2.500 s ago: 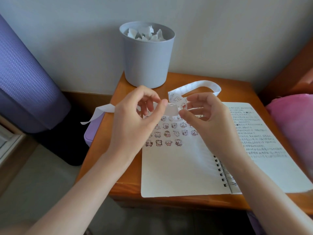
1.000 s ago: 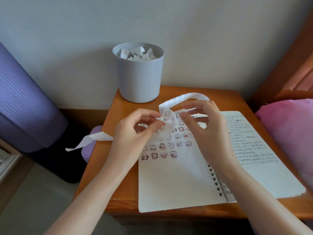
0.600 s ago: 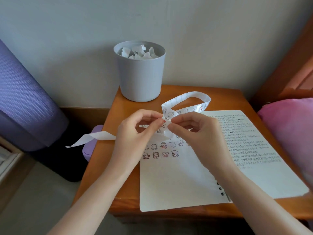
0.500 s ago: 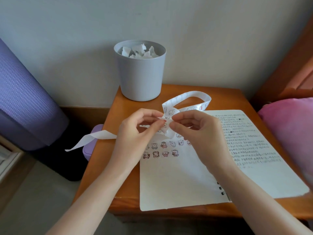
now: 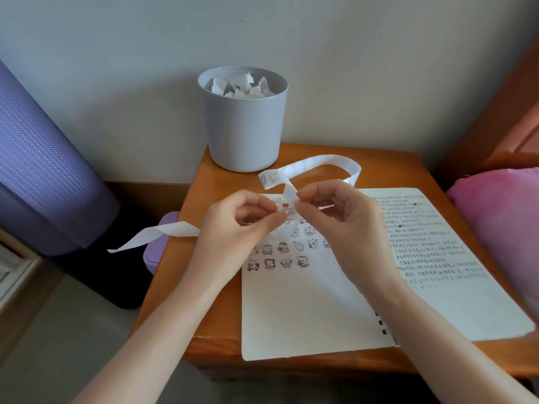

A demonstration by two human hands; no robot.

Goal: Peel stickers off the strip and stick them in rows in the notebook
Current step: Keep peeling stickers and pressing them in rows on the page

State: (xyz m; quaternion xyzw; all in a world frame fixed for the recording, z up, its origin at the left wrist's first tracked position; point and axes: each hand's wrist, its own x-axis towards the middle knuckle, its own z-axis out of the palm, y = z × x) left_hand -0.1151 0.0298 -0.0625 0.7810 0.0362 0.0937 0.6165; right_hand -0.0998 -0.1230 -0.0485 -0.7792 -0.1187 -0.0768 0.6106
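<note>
Grey bin (image 5: 245,126) far left on wooden table (image 5: 215,176), full of white paper scraps (image 5: 242,86). Purple textured roll (image 5: 43,170) at left. Small purple container (image 5: 159,243) beside table's left edge. Pink fabric (image 5: 501,217) right.

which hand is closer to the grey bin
Left. The left hand is directly in front of the grey bin; the right hand is further right. Both pinch the sticker strip.

We face a plain pale wall (image 5: 350,68) in soft light. A wooden worktop (image 5: 388,170) stands against it, a grey bin (image 5: 243,126) at its back. A rolled purple mat (image 5: 43,158) stands left above grey floor (image 5: 58,330); a wooden bed frame (image 5: 501,126) and pink bedding (image 5: 501,214) lie right.
</note>
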